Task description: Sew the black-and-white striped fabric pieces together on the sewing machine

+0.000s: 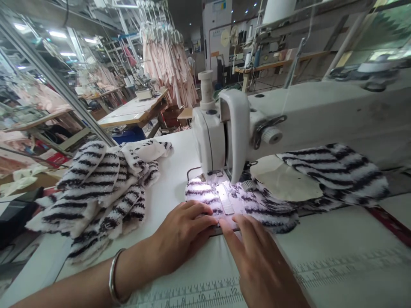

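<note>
A fuzzy black-and-white striped fabric piece (253,205) lies under the presser foot (224,199) of a white industrial sewing machine (298,115), lit by the machine's lamp. My left hand (183,233), with a metal bangle (113,277) on its wrist, lies flat on the cloth just left of the foot. My right hand (258,261) rests its fingertips on the cloth's near edge, in front of the foot. Neither hand visibly grips. A cream paper pattern (284,177) lies on striped cloth behind the needle area. A pile of striped pieces (99,192) sits left of my hands.
The white sewing table (175,171) carries a printed ruler scale (199,295) along its near edge. A thread cone (205,87) stands on the machine. Behind a metal-framed partition (54,81) are other work tables (131,111) and racks of hanging pink garments (167,55).
</note>
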`<state>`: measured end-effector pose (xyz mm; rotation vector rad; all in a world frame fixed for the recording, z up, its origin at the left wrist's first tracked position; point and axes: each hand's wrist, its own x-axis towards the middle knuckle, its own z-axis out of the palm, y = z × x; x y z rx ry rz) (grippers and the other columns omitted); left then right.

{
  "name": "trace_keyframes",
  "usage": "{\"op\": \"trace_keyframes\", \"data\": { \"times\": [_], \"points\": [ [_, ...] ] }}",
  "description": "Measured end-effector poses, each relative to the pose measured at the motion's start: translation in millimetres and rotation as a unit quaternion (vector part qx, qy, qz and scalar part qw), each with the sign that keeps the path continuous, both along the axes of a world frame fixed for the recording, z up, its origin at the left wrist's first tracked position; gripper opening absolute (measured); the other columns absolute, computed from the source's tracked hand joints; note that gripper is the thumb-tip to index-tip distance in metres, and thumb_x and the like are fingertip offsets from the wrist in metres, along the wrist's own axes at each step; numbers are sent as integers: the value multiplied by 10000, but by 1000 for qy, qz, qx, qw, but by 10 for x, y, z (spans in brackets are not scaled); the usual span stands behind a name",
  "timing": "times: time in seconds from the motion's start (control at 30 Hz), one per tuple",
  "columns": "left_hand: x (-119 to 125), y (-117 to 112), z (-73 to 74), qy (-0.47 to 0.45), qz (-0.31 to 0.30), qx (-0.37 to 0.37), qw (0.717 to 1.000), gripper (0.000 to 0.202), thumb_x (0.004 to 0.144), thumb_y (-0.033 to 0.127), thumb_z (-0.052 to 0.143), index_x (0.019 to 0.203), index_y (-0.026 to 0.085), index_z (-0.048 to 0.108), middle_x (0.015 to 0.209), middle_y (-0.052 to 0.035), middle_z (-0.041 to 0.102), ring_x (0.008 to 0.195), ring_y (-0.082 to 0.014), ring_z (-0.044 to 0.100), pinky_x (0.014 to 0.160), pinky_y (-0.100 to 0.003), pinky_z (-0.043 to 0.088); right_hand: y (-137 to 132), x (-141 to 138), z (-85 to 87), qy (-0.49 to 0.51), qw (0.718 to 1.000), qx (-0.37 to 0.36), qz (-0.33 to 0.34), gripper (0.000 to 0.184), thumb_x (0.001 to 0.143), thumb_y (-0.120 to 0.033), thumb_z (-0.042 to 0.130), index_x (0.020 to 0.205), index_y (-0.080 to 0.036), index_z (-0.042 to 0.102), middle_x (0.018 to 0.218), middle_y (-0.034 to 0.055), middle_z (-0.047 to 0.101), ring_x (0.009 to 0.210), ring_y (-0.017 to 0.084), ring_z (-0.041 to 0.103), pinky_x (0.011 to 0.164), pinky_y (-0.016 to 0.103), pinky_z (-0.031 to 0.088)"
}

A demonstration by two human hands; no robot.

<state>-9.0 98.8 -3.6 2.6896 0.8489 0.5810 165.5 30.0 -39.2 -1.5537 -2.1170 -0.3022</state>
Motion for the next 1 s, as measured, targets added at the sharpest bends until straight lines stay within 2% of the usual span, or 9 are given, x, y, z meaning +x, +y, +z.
{"op": "trace_keyframes", "data": {
  "times": [0.1, 0.2, 0.4, 0.57, 0.7, 0.83, 0.93, 1.0],
  "points": [
    [41, 69, -5, 1, 6, 13, 1000, 198, 930, 159, 470, 1071, 182, 607, 1028, -88, 642, 906, -201, 595, 797, -379, 531, 133, 25, -11, 6, 1000, 15, -7, 535, 714, 67, 333, 1108, -151, 622, 1036, 109, 553, 985, 255, 529, 732, 399, 512],
    [64, 150, -26, 6, 15, 36, 999, 199, 933, 163, 465, 1082, 180, 595, 1021, -90, 637, 921, -202, 599, 807, -392, 534, 261, 62, 33, 6, 1000, -7, 6, 554, 692, 87, 342, 1093, -166, 629, 1001, 99, 559, 947, 241, 542, 728, 393, 523],
    [11, 344, -108, -11, 6, 97, 995, 226, 920, 137, 470, 1134, 155, 540, 1046, -102, 627, 995, -206, 591, 871, -401, 529, 384, 37, 146, -7, 999, -31, 9, 439, 749, 53, 361, 1019, -141, 648, 914, 93, 553, 901, 242, 548, 760, 432, 526],
    [-62, 440, -155, -2, 1, 131, 991, 290, 904, 103, 461, 1193, 126, 474, 1093, -120, 605, 1033, -210, 568, 928, -405, 504, 217, -3, -31, 8, 1000, -10, -5, 550, 767, 72, 310, 1189, -165, 571, 1113, 113, 553, 1083, 260, 502, 837, 434, 492],
    [-11, 375, -60, 92, 59, 99, 989, 251, 912, 81, 421, 1156, 118, 468, 1075, -119, 596, 1008, -212, 560, 890, -393, 513, 36, 49, -166, -10, 1000, -2, 5, 605, 750, 92, 298, 1267, -150, 497, 1283, 154, 472, 1234, 297, 411, 923, 463, 440],
    [126, 264, 84, 169, 127, 65, 975, 153, 842, 75, 531, 995, 78, 529, 962, -135, 606, 850, -235, 583, 752, -383, 544, 9, 159, -213, -15, 1000, 19, 20, 586, 728, 101, 318, 1233, -139, 492, 1290, 156, 455, 1216, 292, 422, 955, 442, 417],
    [249, 230, 128, 208, 148, 49, 966, 240, 722, 109, 688, 921, 61, 564, 919, -143, 609, 798, -252, 582, 689, -371, 544, 73, 223, -268, -40, 996, 62, 47, 566, 723, 81, 343, 1216, -150, 496, 1239, 145, 486, 1147, 283, 467, 905, 420, 434],
    [326, 255, 118, 219, 161, 44, 961, 250, 676, 89, 716, 884, 51, 584, 910, -157, 606, 812, -273, 583, 651, -366, 538, 117, 238, -305, -48, 994, 74, 61, 552, 730, 62, 355, 1218, -157, 495, 1219, 140, 497, 1108, 277, 485, 883, 418, 438]
  ]
}}
